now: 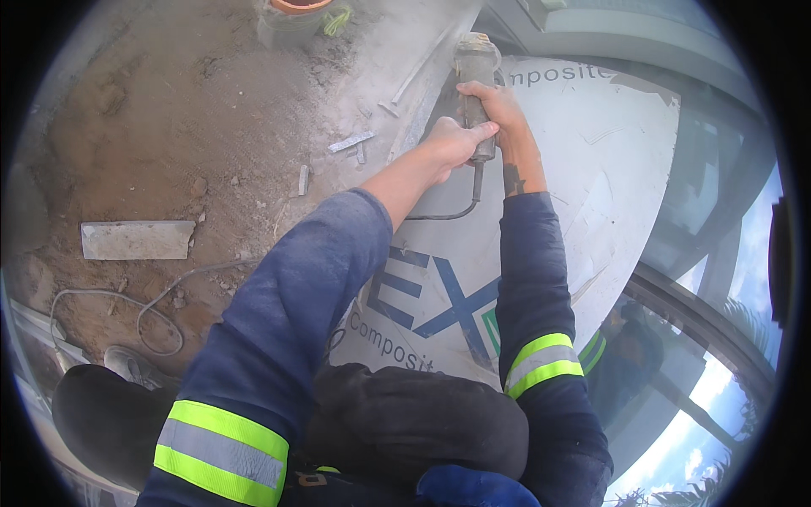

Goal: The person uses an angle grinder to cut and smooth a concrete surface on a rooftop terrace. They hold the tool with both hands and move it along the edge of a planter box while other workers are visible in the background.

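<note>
Both arms reach ahead to a dust-covered corded angle grinder point(478, 72), its head pointing away from me. My left hand point(454, 145) is closed around the rear of its body, near where the cord point(479, 182) comes out. Slightly farther forward, my right hand point(497, 110) wraps the body from the right side. The grinder's disc and the spot it works on are hidden behind its head. Beneath the tool lies a large white printed composite panel point(608, 186).
Bare soil point(152, 144) spreads to the left, with a grey slab strip point(138, 240) and a looped cable point(160, 314) on it. Small cut pieces point(351, 142) lie beside the panel. A bucket point(291, 25) stands at the far side. Glass with frames point(710, 325) borders the right.
</note>
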A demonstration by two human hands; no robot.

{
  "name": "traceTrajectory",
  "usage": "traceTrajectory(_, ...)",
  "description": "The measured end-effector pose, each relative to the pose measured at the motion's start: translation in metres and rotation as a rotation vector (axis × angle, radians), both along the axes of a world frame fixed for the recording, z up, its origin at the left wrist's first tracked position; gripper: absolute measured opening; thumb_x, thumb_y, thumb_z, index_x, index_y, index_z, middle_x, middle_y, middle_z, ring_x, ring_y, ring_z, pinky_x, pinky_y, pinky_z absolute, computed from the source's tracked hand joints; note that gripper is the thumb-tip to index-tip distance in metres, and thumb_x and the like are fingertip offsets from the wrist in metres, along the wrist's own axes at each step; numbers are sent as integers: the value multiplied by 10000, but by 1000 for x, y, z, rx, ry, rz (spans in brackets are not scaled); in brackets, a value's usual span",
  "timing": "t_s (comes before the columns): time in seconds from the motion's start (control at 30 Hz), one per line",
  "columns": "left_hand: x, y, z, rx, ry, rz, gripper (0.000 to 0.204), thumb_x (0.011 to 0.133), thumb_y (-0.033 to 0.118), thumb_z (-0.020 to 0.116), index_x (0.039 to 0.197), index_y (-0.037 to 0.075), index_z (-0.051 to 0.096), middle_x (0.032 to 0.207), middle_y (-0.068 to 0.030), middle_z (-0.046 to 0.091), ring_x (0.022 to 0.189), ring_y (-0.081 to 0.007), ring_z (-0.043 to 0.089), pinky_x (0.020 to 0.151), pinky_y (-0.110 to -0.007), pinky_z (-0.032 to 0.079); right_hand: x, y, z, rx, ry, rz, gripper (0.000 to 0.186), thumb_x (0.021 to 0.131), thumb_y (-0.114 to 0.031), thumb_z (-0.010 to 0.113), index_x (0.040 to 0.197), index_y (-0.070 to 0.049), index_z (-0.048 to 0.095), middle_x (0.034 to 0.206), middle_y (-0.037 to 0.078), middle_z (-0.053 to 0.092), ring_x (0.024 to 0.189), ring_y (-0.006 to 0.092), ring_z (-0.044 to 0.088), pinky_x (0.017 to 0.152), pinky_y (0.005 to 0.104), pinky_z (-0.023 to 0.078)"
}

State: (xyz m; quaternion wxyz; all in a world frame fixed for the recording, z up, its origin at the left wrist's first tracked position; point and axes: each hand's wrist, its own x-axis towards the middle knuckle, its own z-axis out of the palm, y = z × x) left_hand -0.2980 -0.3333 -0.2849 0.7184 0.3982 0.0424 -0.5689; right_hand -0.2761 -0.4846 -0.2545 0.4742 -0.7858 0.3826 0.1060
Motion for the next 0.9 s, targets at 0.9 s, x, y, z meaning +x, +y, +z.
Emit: traceTrajectory(0.9,122,655,287,1576,-2512,-711,661,967,360,680,1515,33,512,1486,-116,598,1397,-310,550,1226,-475,385,-86,307,119,301,-756,-423,417,893,-243,698,1163,72,653,890,155,720,729,198,701,671,323,592)
